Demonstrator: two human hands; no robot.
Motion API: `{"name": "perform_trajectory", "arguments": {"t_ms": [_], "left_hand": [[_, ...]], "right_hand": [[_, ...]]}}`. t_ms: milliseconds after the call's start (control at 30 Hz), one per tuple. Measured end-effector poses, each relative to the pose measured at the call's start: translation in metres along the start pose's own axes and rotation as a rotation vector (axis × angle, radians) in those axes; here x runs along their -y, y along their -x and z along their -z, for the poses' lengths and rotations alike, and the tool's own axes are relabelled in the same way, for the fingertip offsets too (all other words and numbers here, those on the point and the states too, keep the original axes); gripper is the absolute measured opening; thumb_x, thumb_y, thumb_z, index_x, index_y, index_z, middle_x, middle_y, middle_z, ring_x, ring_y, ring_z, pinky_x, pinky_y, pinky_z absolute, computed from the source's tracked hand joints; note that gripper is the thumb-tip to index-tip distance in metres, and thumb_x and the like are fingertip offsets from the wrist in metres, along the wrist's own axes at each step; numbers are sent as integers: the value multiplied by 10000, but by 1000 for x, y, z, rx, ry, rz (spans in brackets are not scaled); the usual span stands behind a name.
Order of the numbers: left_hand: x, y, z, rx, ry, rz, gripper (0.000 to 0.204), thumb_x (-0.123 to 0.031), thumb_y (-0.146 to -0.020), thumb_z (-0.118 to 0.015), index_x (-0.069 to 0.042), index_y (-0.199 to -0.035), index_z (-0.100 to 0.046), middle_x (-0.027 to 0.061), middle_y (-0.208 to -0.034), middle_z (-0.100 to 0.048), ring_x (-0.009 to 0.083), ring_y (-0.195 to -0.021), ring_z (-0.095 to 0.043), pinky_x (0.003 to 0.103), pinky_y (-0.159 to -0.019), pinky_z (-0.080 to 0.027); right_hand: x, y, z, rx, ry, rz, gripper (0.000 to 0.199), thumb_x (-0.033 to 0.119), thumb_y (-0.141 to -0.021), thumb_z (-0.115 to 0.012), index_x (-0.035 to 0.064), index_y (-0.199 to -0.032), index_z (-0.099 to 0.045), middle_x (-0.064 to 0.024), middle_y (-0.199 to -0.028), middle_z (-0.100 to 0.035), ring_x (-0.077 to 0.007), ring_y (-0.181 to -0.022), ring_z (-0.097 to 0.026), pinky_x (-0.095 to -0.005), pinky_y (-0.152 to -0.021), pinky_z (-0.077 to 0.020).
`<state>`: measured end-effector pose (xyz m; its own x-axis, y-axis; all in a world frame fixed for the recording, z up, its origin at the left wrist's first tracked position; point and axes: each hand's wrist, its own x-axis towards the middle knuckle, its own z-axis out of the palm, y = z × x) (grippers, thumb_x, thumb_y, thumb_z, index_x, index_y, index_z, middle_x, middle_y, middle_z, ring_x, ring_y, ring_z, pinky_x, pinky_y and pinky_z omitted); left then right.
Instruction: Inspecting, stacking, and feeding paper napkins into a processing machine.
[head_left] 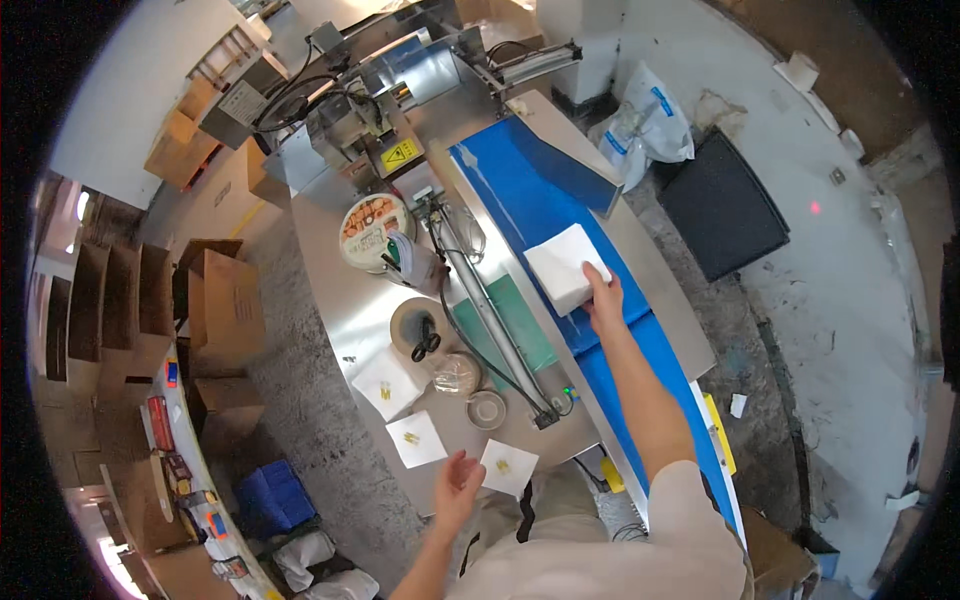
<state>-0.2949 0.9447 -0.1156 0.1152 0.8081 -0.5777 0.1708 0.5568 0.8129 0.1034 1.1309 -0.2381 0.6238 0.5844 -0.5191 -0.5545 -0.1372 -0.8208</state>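
Note:
My right hand (604, 295) grips the near right edge of a thick square stack of white paper napkins (563, 265), over the blue conveyor belt (625, 385). Whether the stack rests on the belt or is held just above it, I cannot tell. My left hand (458, 485) has its fingers loosely curled and apart, with nothing visible in them. Right beside it lies a white square with a gold mark (508, 467) at the steel table's near edge. Two more such pieces, a flat white square (416, 439) and a thicker white stack (388, 384), lie further left.
On the steel table (335, 290) stand a round printed tub (375, 232), tape rolls (487, 410), black scissors (427, 340) and a long metal bar (490, 310). A machine with a yellow warning label (400, 154) is at the back. Cardboard boxes (228, 300) fill the left.

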Motion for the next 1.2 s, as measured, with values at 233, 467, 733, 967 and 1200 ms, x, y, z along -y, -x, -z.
{"name": "perform_trajectory", "arguments": {"t_ms": [233,467,733,967,1200], "left_hand": [[28,1,1,-97,59,77,512,-174,-905,-694,9,-1334,-481,92,-1140,-616,147,-1019,-593,290,-900,-490],[41,-20,43,-153,-16,27,327,-203,-952,-614,-3,-1210,-591,28,-895,-662,84,-753,-588,242,-670,-493],[47,-33,110,-252,-61,-10,182,-184,-928,-644,-27,-1013,-677,-31,-646,-585,50,-558,-494,229,-515,-392],[70,-29,154,-77,-4,-89,247,-183,-914,-663,-13,-1092,-640,-32,-648,-563,53,-573,-488,228,-526,-385],[69,-107,181,-84,-133,-192,633,-397,-855,-725,87,-1228,-563,61,-850,-629,102,-760,-575,239,-662,-478]], "right_hand": [[18,15,-5,-34,225,99,532,404,-948,-578,4,-1294,-518,-140,-1230,-581,-256,-1109,-571,-382,-843,-505],[82,129,18,189,147,165,368,283,-970,-590,16,-1222,-556,-105,-1104,-634,-185,-940,-639,-329,-800,-543],[33,267,67,136,127,143,295,235,-975,-590,5,-1160,-589,-82,-1032,-657,-164,-904,-642,-295,-793,-539],[-27,426,116,49,269,187,287,214,-977,-583,2,-1171,-577,-92,-1005,-661,-149,-861,-638,-304,-774,-546],[-101,577,199,-216,356,150,269,195,-973,-580,1,-1160,-584,-99,-962,-677,-163,-823,-663,-283,-715,-545]]}}
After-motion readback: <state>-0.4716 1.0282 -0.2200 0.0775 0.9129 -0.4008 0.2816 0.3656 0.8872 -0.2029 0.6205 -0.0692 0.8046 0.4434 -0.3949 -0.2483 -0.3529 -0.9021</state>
